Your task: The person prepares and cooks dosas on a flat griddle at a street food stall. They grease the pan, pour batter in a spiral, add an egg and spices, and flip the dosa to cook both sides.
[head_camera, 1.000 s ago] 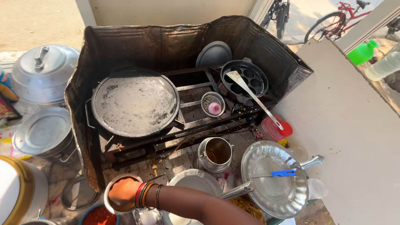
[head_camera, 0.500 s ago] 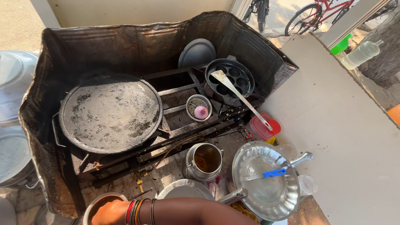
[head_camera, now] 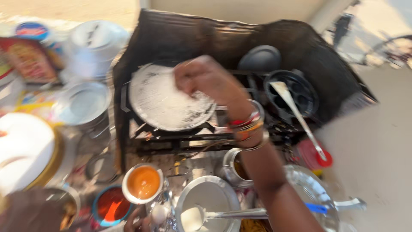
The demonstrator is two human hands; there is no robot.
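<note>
The right hand (head_camera: 206, 79) is hovering over the far right edge of the round griddle (head_camera: 167, 101), fingers curled, with bangles (head_camera: 246, 124) showing at the wrist. Nearer than the griddle, a cup of orange sauce (head_camera: 143, 182) is sitting beside a batter pot (head_camera: 208, 202) holding a ladle (head_camera: 223, 213). Right of the griddle, a dark moulded pan (head_camera: 296, 92) is carrying a long spoon (head_camera: 298, 118).

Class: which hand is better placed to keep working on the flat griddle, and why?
Probably the right hand: it hovers over the griddle. The left hand is barely visible at the bottom edge, near the orange bowl, far from the stove.
</note>
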